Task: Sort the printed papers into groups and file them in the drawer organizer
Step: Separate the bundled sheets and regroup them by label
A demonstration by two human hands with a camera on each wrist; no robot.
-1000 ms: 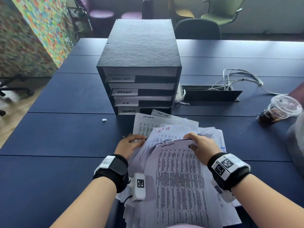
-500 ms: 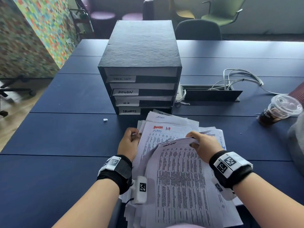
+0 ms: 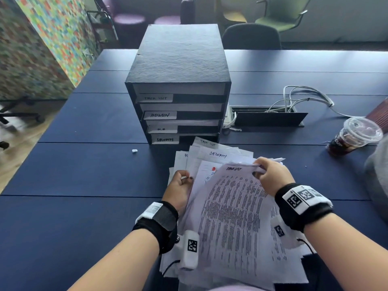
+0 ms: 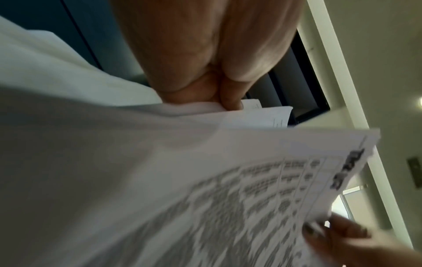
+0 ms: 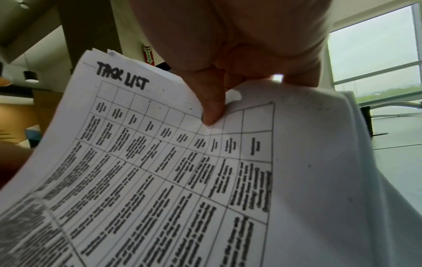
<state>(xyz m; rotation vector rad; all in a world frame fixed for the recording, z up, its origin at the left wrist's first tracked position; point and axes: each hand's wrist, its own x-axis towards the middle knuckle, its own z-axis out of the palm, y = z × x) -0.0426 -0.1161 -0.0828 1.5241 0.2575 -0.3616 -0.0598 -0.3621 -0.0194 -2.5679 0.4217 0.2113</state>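
A loose pile of printed papers (image 3: 212, 156) lies on the blue table (image 3: 84, 169) in front of the black drawer organizer (image 3: 178, 80), whose slots are labelled TASK LIST, ADMIN, H.R and SECURITY. My right hand (image 3: 270, 175) pinches the top right corner of a raised bunch headed TASK LIST (image 3: 233, 217) (image 5: 160, 162), thumb on the printed face. My left hand (image 3: 180, 185) grips the left edge of the sheets beneath (image 4: 251, 115), thumb on top. The lower sheets are mostly hidden.
An iced drink in a lidded plastic cup (image 3: 352, 135) stands at the right. Behind it an open cable tray (image 3: 268, 118) holds white cables (image 3: 304, 97). A small white scrap (image 3: 134, 151) lies left of the pile. Chairs stand beyond the table's far edge.
My right hand has lifted the TASK LIST bunch higher, tilting it up off the pile. My left hand slid from lying on the papers to gripping their left edge.
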